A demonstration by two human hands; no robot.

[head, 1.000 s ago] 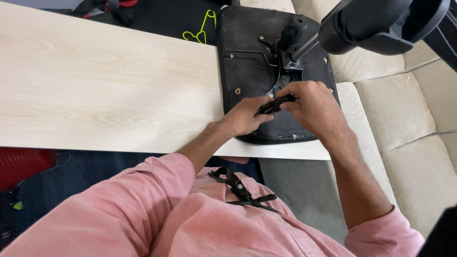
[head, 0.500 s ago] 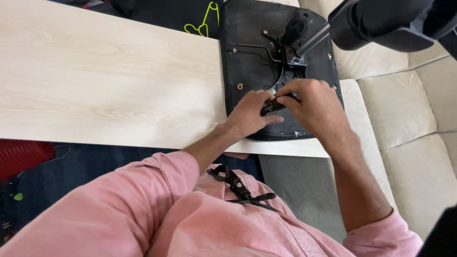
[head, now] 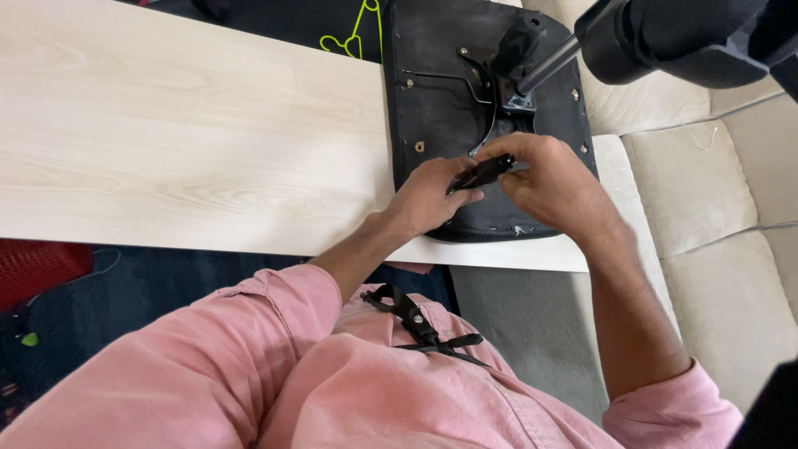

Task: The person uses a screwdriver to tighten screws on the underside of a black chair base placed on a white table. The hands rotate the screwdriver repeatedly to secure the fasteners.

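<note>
- The small black tool (head: pixel 482 173) lies slantwise between your two hands, over the lower middle of the upturned black seat pan (head: pixel 432 100).
- Your left hand (head: pixel 428 199) is closed on the tool's lower end, thumb pressed along it, knuckles resting on the pan.
- Your right hand (head: pixel 553 185) is closed over the tool's upper end, fingers curled above it; the tip is hidden under them, so you cannot tell what it meets.
- The two hands sit together, all but touching, just below the black metal mechanism (head: pixel 507 83) bolted at the pan's centre.
- The pan lies flat on the pale wooden table (head: pixel 183 141), its lower edge near the table's front edge.
- A black cylinder (head: pixel 665 37) on a metal rod juts in from the upper right, and a cream sofa (head: pixel 723 191) stands beside the table on the right.
- Against half a second ago, your grip on the tool is unchanged; hands and pan sit a little lower in the view, and more of the pan's top edge has slipped out of sight.
</note>
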